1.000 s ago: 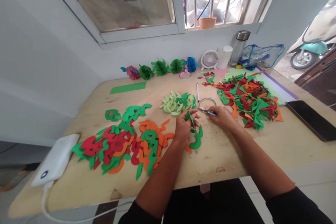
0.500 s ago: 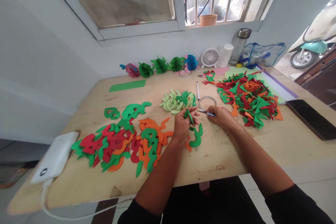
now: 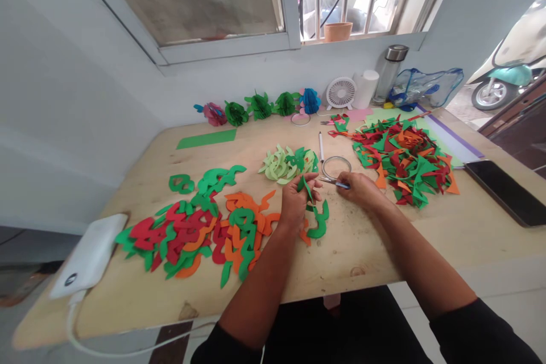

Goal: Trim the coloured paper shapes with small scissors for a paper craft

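My left hand (image 3: 294, 202) is closed around a folded piece of green paper (image 3: 304, 186), which sticks up between thumb and fingers. My right hand (image 3: 357, 189) grips a pair of small scissors (image 3: 336, 183) with a blue handle. Their thin metal blades point left toward the green paper, a short gap away from it. Just below my left hand, curved green cut-outs (image 3: 318, 226) lie on the table with bits of orange. A pile of pale green cut-outs (image 3: 279, 165) sits beyond my left hand. Past the scissors lies a thin ring (image 3: 336, 168).
Red, green and orange cut-outs (image 3: 187, 230) spread over the table's left. Paper scraps (image 3: 409, 159) heap at the right, beside a phone (image 3: 505, 192). A white power bank (image 3: 90, 255) lies at the left edge. Paper figures (image 3: 260, 106) and a fan (image 3: 341, 92) line the wall.
My left hand has shifted very slightly left with the green paper. The right hand and the scissors stay almost where they were.
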`<state>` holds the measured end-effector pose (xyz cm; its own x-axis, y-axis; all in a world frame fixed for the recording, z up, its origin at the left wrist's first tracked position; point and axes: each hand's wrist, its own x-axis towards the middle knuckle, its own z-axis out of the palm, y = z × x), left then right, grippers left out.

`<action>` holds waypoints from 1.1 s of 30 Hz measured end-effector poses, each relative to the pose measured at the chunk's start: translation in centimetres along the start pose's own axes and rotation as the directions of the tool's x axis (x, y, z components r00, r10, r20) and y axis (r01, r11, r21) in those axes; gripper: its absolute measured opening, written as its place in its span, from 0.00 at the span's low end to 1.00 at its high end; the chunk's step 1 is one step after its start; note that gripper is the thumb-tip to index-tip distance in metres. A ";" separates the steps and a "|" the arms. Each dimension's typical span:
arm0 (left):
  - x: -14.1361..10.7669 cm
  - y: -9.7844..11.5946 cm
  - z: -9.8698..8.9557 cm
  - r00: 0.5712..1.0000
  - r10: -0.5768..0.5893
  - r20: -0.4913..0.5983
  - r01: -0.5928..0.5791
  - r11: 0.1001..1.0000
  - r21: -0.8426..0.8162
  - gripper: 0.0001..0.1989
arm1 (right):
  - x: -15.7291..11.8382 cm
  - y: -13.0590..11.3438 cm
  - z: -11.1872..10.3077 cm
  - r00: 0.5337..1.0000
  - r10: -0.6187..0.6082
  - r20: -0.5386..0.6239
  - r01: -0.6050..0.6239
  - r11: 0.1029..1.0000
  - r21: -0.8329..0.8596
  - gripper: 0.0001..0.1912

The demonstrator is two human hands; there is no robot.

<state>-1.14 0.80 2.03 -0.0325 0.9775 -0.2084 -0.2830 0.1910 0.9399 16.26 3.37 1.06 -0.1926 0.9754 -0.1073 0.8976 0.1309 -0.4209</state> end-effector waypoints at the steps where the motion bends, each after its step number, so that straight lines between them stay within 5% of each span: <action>1: 0.0 0.0 0.0 1.000 0.001 -0.003 -0.001 1.000 0.004 0.15 | 0.0 0.0 0.0 1.000 -0.003 -0.003 0.003 1.000 0.012 0.05; 10: -0.1 0.1 0.1 1.000 0.002 0.001 -0.002 1.000 0.005 0.14 | -0.1 0.4 -0.5 1.000 -0.002 -0.024 0.006 0.981 0.195 0.05; 19: -0.2 -0.1 0.3 0.999 0.025 0.028 -0.026 0.999 0.036 0.13 | -0.3 -0.2 -1.3 0.997 0.040 -0.063 0.000 0.842 0.540 0.10; 26: -0.1 -0.7 0.3 0.999 0.046 -0.019 -0.045 0.996 0.082 0.12 | -0.5 -0.2 -0.8 0.997 0.008 0.075 -0.069 0.488 0.870 0.14; 33: 0.1 -1.0 0.2 0.989 0.138 -0.061 -0.125 0.977 0.175 0.12 | -1.6 -2.6 -0.6 0.975 -0.162 0.150 -0.119 0.185 0.976 0.14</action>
<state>-0.72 0.70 1.14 -0.1294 0.9872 -0.0929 -0.1045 0.0796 0.9913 14.47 1.60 2.83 -0.3922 0.9038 -0.1715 -0.1982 -0.2650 -0.9436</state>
